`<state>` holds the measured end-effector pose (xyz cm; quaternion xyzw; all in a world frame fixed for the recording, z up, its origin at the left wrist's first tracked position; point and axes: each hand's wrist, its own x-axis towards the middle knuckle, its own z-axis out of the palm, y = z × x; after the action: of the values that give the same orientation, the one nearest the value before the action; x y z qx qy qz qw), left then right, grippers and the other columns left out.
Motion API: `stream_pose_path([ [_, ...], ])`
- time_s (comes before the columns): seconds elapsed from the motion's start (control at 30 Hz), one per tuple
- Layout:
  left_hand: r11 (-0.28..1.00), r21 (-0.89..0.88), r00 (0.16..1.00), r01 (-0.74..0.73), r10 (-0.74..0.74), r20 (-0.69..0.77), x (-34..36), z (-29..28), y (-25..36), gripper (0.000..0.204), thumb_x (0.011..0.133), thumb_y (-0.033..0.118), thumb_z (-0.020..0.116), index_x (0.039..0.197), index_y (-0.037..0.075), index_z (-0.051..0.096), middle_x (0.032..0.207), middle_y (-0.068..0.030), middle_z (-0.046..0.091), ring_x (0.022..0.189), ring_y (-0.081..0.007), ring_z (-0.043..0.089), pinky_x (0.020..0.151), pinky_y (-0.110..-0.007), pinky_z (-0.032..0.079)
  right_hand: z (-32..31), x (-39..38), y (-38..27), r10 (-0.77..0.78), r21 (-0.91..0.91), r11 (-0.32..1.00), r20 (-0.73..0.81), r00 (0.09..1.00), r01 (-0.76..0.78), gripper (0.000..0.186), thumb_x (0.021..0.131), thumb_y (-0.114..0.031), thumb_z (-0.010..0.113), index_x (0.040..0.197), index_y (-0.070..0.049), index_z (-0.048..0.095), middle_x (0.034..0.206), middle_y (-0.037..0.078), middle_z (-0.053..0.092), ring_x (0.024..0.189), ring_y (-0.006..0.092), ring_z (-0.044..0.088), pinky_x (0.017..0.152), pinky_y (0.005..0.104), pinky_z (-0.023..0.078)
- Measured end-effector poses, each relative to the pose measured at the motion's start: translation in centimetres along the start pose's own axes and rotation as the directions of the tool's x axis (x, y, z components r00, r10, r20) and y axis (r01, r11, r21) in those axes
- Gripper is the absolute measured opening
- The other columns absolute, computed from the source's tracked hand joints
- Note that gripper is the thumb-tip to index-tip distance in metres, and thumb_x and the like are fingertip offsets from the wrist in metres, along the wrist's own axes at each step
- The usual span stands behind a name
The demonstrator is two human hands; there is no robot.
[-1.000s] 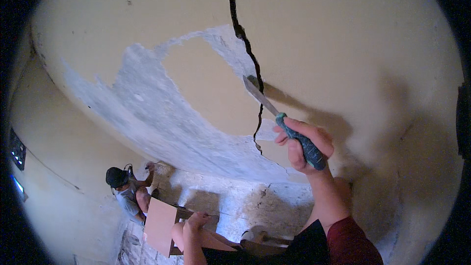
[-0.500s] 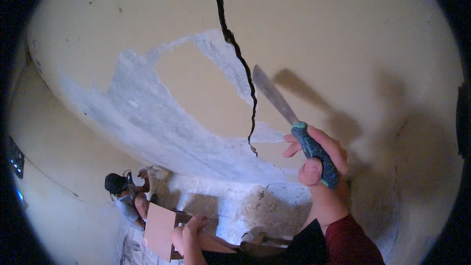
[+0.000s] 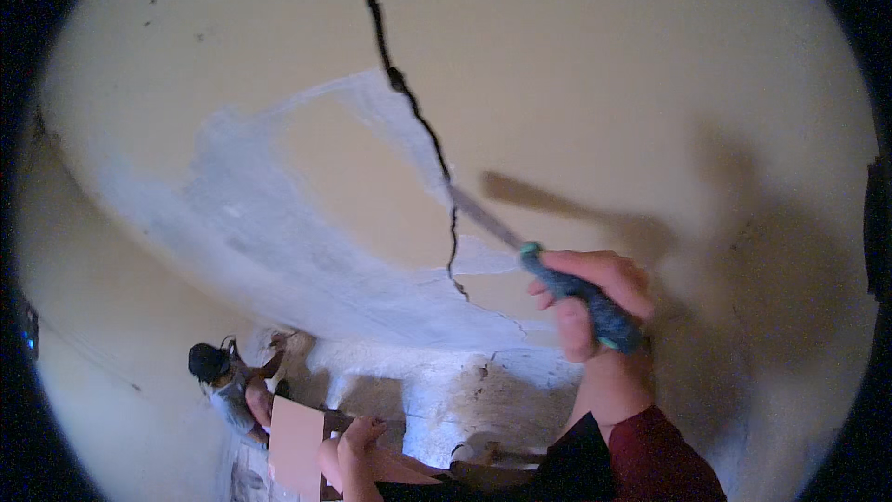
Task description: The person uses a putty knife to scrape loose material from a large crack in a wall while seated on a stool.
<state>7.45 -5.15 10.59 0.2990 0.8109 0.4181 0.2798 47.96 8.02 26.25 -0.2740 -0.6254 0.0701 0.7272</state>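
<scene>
My right hand (image 3: 599, 302) is wrapped around the dark handle, with green trim, of a putty knife (image 3: 486, 216). Its narrow metal blade points up and left, with the tip at the edge of a dark jagged crack (image 3: 423, 125) in the wall. The crack runs from the top of the view down through the middle and thins toward its lower end. Low in the view, my left hand (image 3: 358, 437) rests by my bent knee with its fingers curled. What it holds, if anything, cannot be made out.
The yellowish wall (image 3: 604, 65) has bare grey-white patches (image 3: 279, 214) left of the crack. At the lower left a person in a dark cap (image 3: 210, 363) crouches near the wall's base. A pinkish board (image 3: 297, 446) stands beside my knee. Rough pale ground (image 3: 446, 390) lies below.
The putty knife's tip has come down and left from beside the crack to its edge, and the blade lies flatter. The view has shifted, so the crack sits further left.
</scene>
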Motion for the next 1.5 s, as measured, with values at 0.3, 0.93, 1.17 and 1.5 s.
stream_pose_path([
  [0.3, 0.979, -0.203, 0.999, 0.01, -0.019, -0.04, 1.5, 0.3, -1.9, 0.024, 0.062, 0.014, 0.071, 0.072, -0.008, 0.065, 0.071, -0.0102, 0.063, 0.068, -0.0151, 0.056, 0.061, -0.027, 0.045, 1.1, 1.2, 0.3, -0.304, 0.026, 0.952, 0.17, 0.937, 0.304, 0.02, 0.067, -0.013, 0.06, 0.08, 0.001, 0.065, 0.054, 0.006, 0.058, 0.041, 0.0181, 0.057, 0.043, 0.0271, 0.048],
  [0.93, 0.973, -0.223, 0.976, 0.061, -0.104, -0.19, -3.7, 1.8, 4.5, 0.033, 0.069, 0.025, 0.068, 0.076, -0.007, 0.065, 0.074, -0.0166, 0.065, 0.07, -0.0235, 0.061, 0.066, -0.035, 0.048, 0.3, 1.6, 0.7, -0.22, 0.043, 0.975, 0.203, 0.954, 0.216, 0.024, 0.059, -0.013, 0.069, 0.081, -0.006, 0.067, 0.055, 0.004, 0.059, 0.045, 0.0178, 0.059, 0.045, 0.0275, 0.047],
  [1.17, 0.958, 0.14, 0.95, -0.25, 0.215, 0.227, 4.2, -0.4, -4.4, 0.04, 0.078, 0.04, 0.061, 0.098, 0.005, 0.064, 0.096, -0.0228, 0.063, 0.095, -0.0372, 0.06, 0.082, -0.045, 0.049, 0.0, 2.2, 0.4, -0.243, 0.003, 0.969, 0.158, 0.957, 0.245, 0.02, 0.06, -0.013, 0.067, 0.078, -0.006, 0.067, 0.055, 0.005, 0.06, 0.045, 0.0183, 0.059, 0.047, 0.0277, 0.048],
  [1.5, 0.954, 0.213, 0.937, -0.212, 0.136, 0.323, 6.0, -0.5, -5.4, 0.036, 0.078, 0.039, 0.061, 0.097, 0.009, 0.067, 0.096, -0.0195, 0.065, 0.093, -0.0353, 0.062, 0.083, -0.044, 0.049, 0.4, 1.7, 2.4, -0.172, -0.143, 0.975, -0.011, 0.985, 0.169, 0.021, 0.072, -0.022, 0.064, 0.076, -0.002, 0.067, 0.062, 0.008, 0.065, 0.053, 0.018, 0.064, 0.053, 0.0264, 0.05],
])
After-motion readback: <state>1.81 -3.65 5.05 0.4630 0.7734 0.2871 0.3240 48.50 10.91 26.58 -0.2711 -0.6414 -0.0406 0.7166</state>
